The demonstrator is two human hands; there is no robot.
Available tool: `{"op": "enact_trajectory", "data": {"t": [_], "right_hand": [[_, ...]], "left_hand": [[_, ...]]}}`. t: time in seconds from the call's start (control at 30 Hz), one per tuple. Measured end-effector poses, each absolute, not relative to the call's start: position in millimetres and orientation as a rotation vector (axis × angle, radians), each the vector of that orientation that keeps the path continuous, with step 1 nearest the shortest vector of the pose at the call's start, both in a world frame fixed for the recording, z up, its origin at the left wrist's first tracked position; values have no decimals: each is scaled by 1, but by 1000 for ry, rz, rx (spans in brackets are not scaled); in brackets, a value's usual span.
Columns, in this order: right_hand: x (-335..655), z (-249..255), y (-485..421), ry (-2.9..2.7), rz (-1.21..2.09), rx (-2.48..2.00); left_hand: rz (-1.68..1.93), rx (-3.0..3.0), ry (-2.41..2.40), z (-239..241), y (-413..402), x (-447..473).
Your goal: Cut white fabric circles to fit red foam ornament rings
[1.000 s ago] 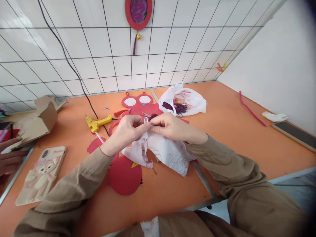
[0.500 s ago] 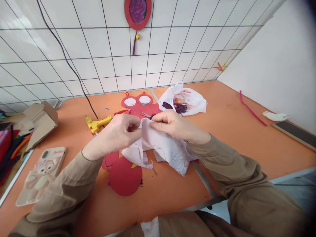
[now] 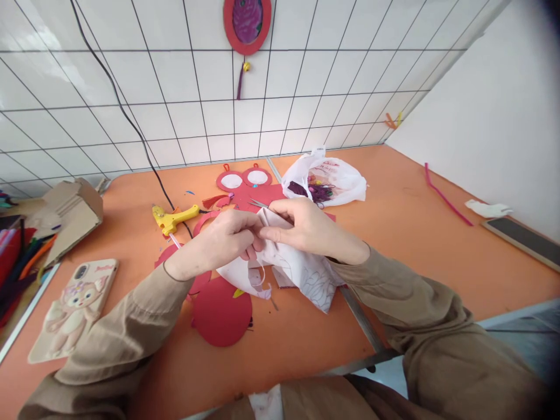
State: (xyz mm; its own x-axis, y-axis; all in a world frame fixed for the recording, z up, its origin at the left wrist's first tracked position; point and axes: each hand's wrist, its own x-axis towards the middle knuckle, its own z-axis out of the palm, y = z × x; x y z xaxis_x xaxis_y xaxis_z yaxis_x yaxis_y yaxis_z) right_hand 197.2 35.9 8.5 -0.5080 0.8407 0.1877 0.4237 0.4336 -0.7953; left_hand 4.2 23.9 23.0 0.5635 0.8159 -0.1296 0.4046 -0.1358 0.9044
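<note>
A white cloth with line drawings (image 3: 301,268) hangs in folds over the orange table, its upper edge between my hands. My right hand (image 3: 301,227) is closed on that edge, thumb against the fingers. My left hand (image 3: 231,236) is closed against the cloth beside the right fingertips, its fingers curled; a thin white strip hangs below it. The pinch itself is partly hidden. Just beyond my right hand, scissor blades (image 3: 258,203) point left. Below my left hand lies a round red piece (image 3: 222,312) with a small yellow bit at its edge.
A yellow glue gun (image 3: 170,220) with a black cord lies left. Behind are red ring shapes (image 3: 225,171) and a white plastic bag (image 3: 350,184) holding purple threads. A phone case (image 3: 74,309) lies front left, a cardboard box (image 3: 72,213) behind it, a dark phone (image 3: 525,236) far right.
My left hand has moved right and slightly down, close against my right fingertips. A thin strip of the cloth now hangs below it. My right hand has shifted only slightly.
</note>
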Motion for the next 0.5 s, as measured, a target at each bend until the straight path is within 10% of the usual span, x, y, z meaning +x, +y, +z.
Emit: {"op": "enact_trajectory", "data": {"t": [0.5], "right_hand": [[202, 14, 43, -2115, 1062, -1022]], "left_hand": [[729, 1543, 826, -12, 52, -2]]}}
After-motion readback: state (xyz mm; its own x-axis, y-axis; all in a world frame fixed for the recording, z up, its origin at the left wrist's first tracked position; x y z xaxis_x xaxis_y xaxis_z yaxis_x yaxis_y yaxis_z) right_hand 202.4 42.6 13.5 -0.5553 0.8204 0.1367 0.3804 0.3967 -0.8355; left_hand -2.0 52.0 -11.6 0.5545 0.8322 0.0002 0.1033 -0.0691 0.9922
